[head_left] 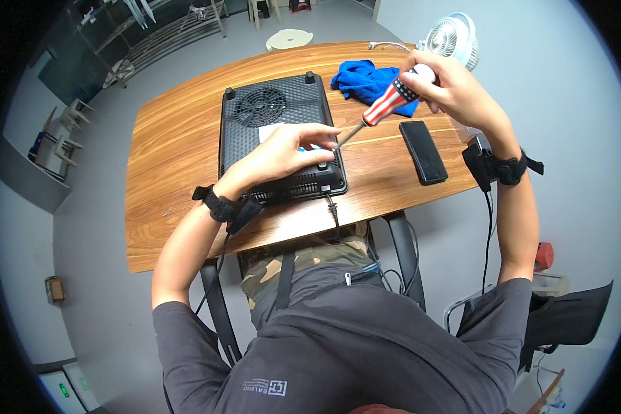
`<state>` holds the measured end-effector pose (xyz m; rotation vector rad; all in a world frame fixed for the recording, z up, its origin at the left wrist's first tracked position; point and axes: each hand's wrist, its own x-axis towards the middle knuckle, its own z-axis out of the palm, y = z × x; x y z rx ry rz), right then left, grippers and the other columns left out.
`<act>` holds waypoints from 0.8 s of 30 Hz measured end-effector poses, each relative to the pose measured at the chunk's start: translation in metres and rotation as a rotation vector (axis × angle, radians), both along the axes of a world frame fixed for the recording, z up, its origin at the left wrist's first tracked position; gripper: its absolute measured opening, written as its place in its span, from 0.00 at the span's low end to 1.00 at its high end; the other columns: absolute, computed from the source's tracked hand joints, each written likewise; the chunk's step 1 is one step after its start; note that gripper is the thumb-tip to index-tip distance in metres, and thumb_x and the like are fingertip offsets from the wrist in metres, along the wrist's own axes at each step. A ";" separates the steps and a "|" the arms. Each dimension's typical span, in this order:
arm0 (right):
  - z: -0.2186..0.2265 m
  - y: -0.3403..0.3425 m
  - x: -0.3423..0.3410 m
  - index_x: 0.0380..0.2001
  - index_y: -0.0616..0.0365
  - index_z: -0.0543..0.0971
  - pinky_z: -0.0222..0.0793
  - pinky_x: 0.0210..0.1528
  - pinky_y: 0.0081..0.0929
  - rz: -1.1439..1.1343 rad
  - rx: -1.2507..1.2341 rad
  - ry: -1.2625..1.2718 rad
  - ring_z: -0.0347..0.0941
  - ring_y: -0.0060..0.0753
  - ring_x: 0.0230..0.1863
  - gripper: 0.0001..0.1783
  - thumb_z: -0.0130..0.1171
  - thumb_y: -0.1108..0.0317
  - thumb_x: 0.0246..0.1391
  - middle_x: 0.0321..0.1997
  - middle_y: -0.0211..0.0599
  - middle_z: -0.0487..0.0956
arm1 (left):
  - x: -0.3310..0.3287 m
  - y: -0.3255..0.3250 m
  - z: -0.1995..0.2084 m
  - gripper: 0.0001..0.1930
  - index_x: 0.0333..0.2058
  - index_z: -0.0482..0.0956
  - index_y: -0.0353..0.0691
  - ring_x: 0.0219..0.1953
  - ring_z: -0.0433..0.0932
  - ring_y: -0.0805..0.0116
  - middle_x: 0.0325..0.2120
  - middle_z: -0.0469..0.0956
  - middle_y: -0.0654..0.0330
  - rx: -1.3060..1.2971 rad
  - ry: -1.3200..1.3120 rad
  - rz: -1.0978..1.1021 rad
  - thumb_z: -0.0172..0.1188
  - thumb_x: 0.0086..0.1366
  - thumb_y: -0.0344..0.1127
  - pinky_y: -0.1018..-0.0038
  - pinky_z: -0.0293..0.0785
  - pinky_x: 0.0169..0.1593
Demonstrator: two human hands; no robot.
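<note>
Spanning grey floor, wooden table [172,159]; right hand [455,90] fingers clamped on screwdriver [386,103], left hand [283,153] fingers apart on black appliance [269,117].

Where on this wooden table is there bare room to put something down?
The widest free patch is the wooden table left of the black upturned appliance. A narrow strip lies between the appliance and the black phone. It is crowded on the right: the blue cloth, the phone, and both hands at the striped-handled screwdriver.
</note>
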<state>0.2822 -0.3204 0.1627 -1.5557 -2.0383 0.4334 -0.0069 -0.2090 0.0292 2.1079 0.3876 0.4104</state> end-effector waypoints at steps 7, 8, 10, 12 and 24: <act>0.006 -0.017 -0.002 0.38 0.62 0.78 0.74 0.35 0.33 0.042 -0.013 -0.212 0.79 0.37 0.27 0.19 0.60 0.53 0.66 0.28 0.43 0.81 | 0.012 0.000 -0.014 0.34 0.67 0.71 0.53 0.73 0.53 0.35 0.73 0.54 0.42 0.574 0.422 -0.023 0.69 0.63 0.49 0.39 0.56 0.71; 0.005 -0.018 -0.005 0.39 0.62 0.78 0.74 0.35 0.33 0.049 -0.018 -0.220 0.80 0.38 0.28 0.19 0.60 0.53 0.66 0.27 0.43 0.81 | 0.015 -0.005 -0.011 0.35 0.67 0.71 0.55 0.74 0.51 0.33 0.73 0.52 0.42 0.599 0.530 0.005 0.70 0.62 0.50 0.35 0.54 0.70; 0.001 -0.018 -0.012 0.40 0.61 0.78 0.74 0.34 0.32 0.063 -0.029 -0.238 0.80 0.39 0.28 0.19 0.60 0.53 0.66 0.27 0.43 0.82 | 0.017 -0.003 -0.014 0.37 0.65 0.74 0.58 0.74 0.45 0.28 0.74 0.48 0.41 0.554 0.558 -0.007 0.74 0.56 0.54 0.25 0.51 0.67; -0.003 -0.017 -0.018 0.39 0.60 0.77 0.75 0.34 0.34 0.113 -0.011 -0.235 0.82 0.43 0.30 0.18 0.62 0.54 0.64 0.27 0.45 0.83 | 0.021 -0.006 -0.014 0.38 0.64 0.76 0.58 0.74 0.46 0.27 0.74 0.49 0.41 0.551 0.593 -0.003 0.75 0.53 0.54 0.24 0.53 0.66; -0.024 -0.016 -0.045 0.39 0.57 0.78 0.73 0.33 0.39 0.145 0.075 -0.425 0.79 0.48 0.32 0.18 0.66 0.53 0.59 0.27 0.44 0.80 | 0.025 -0.017 -0.016 0.39 0.62 0.77 0.59 0.73 0.48 0.27 0.73 0.51 0.40 0.596 0.593 0.038 0.78 0.50 0.51 0.25 0.59 0.63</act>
